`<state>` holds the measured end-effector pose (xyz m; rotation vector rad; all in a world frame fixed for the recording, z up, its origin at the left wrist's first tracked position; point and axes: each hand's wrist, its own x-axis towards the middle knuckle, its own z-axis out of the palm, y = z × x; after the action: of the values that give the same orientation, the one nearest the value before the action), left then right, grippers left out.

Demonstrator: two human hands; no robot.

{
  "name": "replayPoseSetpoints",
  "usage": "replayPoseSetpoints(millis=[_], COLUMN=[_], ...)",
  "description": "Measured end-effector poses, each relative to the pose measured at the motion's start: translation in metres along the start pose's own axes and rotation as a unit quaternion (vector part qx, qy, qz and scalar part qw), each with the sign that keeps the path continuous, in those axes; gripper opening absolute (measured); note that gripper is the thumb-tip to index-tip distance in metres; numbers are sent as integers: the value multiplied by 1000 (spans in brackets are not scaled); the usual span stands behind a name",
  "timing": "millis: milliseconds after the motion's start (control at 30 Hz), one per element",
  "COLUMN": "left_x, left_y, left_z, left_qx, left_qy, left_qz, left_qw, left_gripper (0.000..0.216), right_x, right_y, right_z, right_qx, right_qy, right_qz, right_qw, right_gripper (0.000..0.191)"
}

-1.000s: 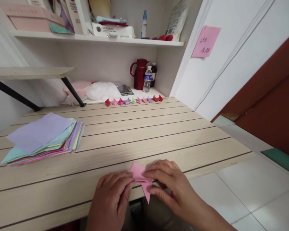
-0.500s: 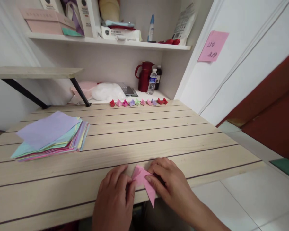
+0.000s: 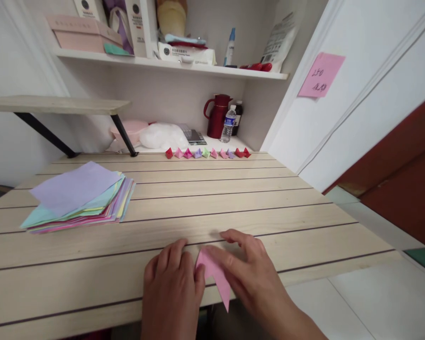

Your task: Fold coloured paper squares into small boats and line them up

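Note:
A folded pink paper (image 3: 215, 275) lies at the near edge of the wooden table (image 3: 233, 198), its point hanging over the edge. My left hand (image 3: 172, 288) lies on its left part, fingers together and pressing down. My right hand (image 3: 250, 274) covers its right part, fingers curled over the fold. A stack of coloured paper sheets (image 3: 80, 196) with a lilac sheet on top rests at the left of the table. A row of small folded paper pieces (image 3: 207, 153) in red, pink, purple and green lines the far edge.
Behind the table a low shelf holds a dark red jug (image 3: 217, 115), a water bottle (image 3: 228, 123), a dark bottle and a white bag. An upper shelf (image 3: 170, 66) carries boxes and packets. A pink sticky note (image 3: 320, 74) hangs on the white panel at right.
The view has shifted slightly. Both hands have slid over the pink paper, pressing it flatter; the right fingers now lie further across the fold.

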<state>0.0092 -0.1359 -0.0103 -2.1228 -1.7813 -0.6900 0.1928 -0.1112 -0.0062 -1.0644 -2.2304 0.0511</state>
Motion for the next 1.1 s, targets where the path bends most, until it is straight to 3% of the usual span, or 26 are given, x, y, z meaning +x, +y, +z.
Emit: replayPoseSetpoints(millis=[100,167,267,400,500,600,667,733,833,1000,1100], left_x=[0,-5,-16,-28,-32,-36,-42,-48,-50,-33,-22], left_y=[-5,-12,-24,-34,-37,-39,-40,-41,-41,-36,-29], left_z=[0,1,2,3,4,7,8,8,3,-13,-18], left_qx=[11,16,28,80,102,100,90,69,9,-92,-154], left_qy=[14,56,105,66,45,56,70,83,76,32,59], left_qz=[4,19,104,244,272,290,291,282,270,226,186], left_qw=[1000,998,989,964,956,950,950,953,960,969,969], left_gripper=[6,15,32,42,44,43,41,40,37,25,25], right_x=[1,1,2,4,1,-9,-17,-25,-30,-25,-22], right_y=[1,2,3,0,-4,-8,-11,-16,-22,-26,-29], right_z=[0,1,-1,-7,-13,-13,-8,-2,2,1,-2], right_qx=[-19,-18,-16,-11,-39,-80,-93,-76,4,123,261], right_qy=[-5,-24,-52,-47,-44,-73,-54,-9,43,60,54], right_qz=[-51,-54,-61,-72,-117,-199,-214,-186,-119,-46,69], right_qw=[998,998,997,996,991,974,971,980,992,990,961], right_gripper=[35,36,40,35,34,57,53,34,21,22,17])
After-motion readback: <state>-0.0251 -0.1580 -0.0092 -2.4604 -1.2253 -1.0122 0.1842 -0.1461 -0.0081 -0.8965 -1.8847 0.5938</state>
